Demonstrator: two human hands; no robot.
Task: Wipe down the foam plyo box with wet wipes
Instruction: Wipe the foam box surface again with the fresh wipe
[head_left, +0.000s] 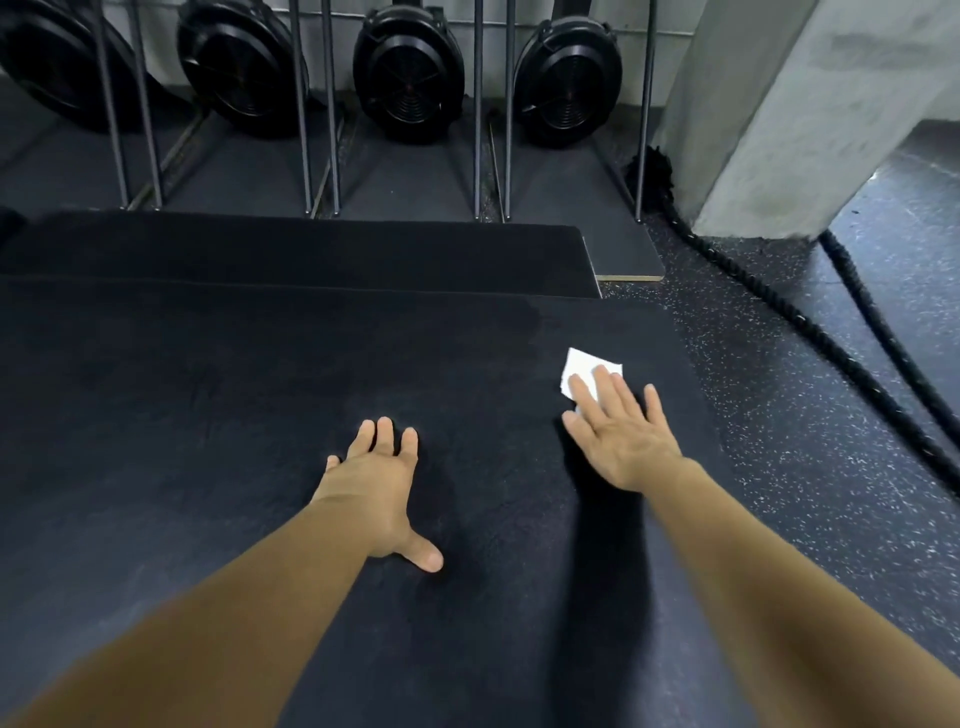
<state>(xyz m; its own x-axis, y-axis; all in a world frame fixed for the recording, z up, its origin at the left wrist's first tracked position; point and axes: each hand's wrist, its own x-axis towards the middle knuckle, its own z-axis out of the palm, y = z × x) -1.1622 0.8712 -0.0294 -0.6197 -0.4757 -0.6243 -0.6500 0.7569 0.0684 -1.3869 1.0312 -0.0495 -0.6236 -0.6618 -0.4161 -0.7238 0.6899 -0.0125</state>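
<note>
Head view looks down on the black box (208, 415), whose wide, slightly rough top fills most of the lower and left part of the picture. Both bare arms reach forward over it. The left hand (376, 483) lies flat on the top near the middle, palm down, fingers straight and a little spread, thumb pointing out to the side; it holds nothing. The right hand (621, 441) is also flat and open, further to the right, and its straight fingers press a white wipe (584, 366) against the box surface, close to the far right corner. Part of the wipe shows beyond the fingertips; the rest is covered by the hand. Just behind the box lies a second black pad (311, 254), and at its right end a thin grey board (631, 260) rests on the ground. To the right is a dark speckled floor (805, 441) with a thick black rope (779, 306) running across it. A grey concrete pillar (779, 104) stands at the upper right. Along the back wall stand round black fan housings (408, 73) between upright metal rails.
</note>
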